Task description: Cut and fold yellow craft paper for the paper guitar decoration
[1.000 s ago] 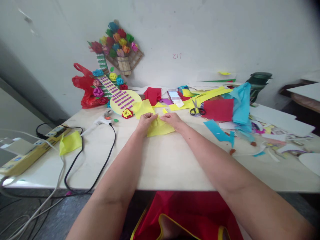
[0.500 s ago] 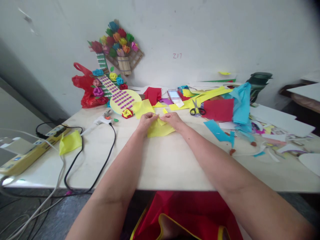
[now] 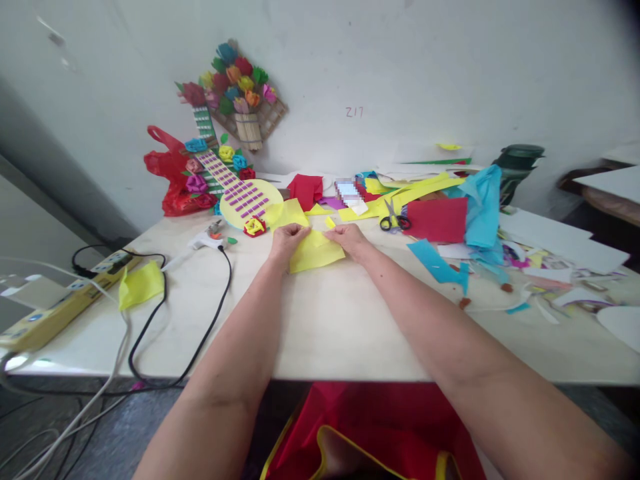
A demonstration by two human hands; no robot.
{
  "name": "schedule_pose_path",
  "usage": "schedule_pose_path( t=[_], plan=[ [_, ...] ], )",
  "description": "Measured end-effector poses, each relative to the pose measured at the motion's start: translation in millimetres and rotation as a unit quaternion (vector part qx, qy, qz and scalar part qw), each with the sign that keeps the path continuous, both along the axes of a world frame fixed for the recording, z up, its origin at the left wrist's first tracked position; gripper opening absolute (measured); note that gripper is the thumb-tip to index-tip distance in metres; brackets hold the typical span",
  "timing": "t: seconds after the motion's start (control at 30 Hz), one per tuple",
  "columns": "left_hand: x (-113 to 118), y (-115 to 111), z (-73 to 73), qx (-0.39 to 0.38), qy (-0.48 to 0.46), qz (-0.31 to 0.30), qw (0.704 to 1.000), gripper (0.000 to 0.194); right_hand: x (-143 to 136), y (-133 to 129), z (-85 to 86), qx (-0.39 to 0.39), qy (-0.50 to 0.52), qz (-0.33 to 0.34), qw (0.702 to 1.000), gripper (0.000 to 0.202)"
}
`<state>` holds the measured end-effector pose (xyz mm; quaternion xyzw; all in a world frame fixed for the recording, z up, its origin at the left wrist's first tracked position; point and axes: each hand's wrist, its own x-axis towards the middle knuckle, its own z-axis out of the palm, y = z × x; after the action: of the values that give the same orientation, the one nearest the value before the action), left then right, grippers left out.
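A piece of yellow crepe paper (image 3: 316, 256) is stretched between my two hands above the table. My left hand (image 3: 290, 241) pinches its upper left corner between thumb and fingers. On the other side, my right hand (image 3: 350, 239) has its fingers closed on the paper's upper right edge. Just behind my left hand lies another yellow sheet (image 3: 290, 212). A small yellow scrap (image 3: 331, 222) rests beyond the gap between my hands. Scissors with black handles (image 3: 395, 219) lie to the right of my right hand.
At the back left stands a paper guitar (image 3: 250, 197) with a red-and-yellow paper rose (image 3: 255, 227). A glue gun (image 3: 207, 239) and its black cord lie left, near a power strip (image 3: 65, 300). Red paper (image 3: 435, 220), blue paper (image 3: 484, 207) and scraps cover the right side.
My hands have moved slightly apart, my left hand shifting left. The yellow paper between them now lies flatter and more spread out.
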<state>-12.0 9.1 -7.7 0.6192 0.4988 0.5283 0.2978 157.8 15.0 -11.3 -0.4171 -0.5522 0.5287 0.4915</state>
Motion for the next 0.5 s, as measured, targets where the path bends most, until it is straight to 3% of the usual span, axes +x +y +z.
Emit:
schedule_pose_path(
  t=[0.27,0.37,0.5],
  plan=[
    [2.4,4.6,-1.3,0.023,0.044,0.013,0.999,0.029,-2.0,2.1,-0.7,0.024,-0.021,-0.031,0.999,0.024],
    [6.5,3.8,0.6,0.022,0.019,0.021,0.999,0.028,-1.1,1.0,0.9,0.039,-0.018,-0.045,0.998,0.027],
    [13.6,0.5,4.2,0.02,-0.05,0.041,0.998,0.026,-0.7,-1.9,2.5,0.027,0.062,-0.017,0.998,0.035]
  ],
)
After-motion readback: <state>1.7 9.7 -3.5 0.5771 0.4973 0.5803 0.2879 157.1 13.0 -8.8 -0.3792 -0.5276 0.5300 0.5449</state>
